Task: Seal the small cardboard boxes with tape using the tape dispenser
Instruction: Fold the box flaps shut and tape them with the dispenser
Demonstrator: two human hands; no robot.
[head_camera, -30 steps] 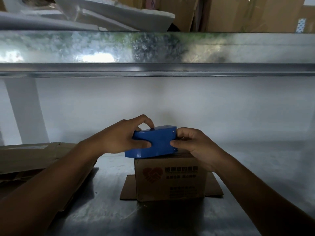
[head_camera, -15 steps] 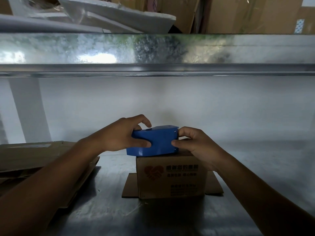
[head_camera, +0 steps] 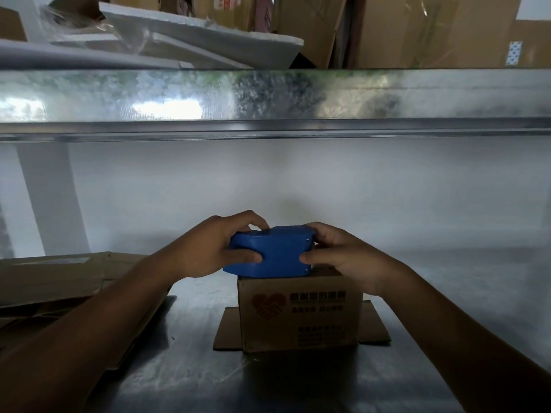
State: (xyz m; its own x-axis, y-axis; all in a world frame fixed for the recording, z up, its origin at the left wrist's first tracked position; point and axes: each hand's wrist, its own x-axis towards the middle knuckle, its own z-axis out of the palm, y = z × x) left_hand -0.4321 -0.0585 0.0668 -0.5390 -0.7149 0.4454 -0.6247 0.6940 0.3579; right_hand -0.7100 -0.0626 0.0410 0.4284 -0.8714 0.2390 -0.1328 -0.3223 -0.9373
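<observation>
A small brown cardboard box (head_camera: 301,311) with a red heart print and dark lettering stands on the metal table (head_camera: 190,380), its bottom flaps spread out flat on both sides. A blue tape dispenser (head_camera: 278,253) lies on the box's top. My left hand (head_camera: 214,248) grips the dispenser's left end, thumb on its front face and fingers over the top. My right hand (head_camera: 343,257) holds its right end, thumb pressed on the front corner. The box's top is hidden under the dispenser and hands.
Flattened cardboard sheets (head_camera: 59,281) lie at the left of the table. A shiny metal shelf (head_camera: 268,99) spans the view overhead, loaded with white foam boards (head_camera: 202,40) and large cartons (head_camera: 417,28). A white wall stands behind.
The dispenser has shifted slightly to the right along the box top, with both hands still holding it. The view has tilted a little.
</observation>
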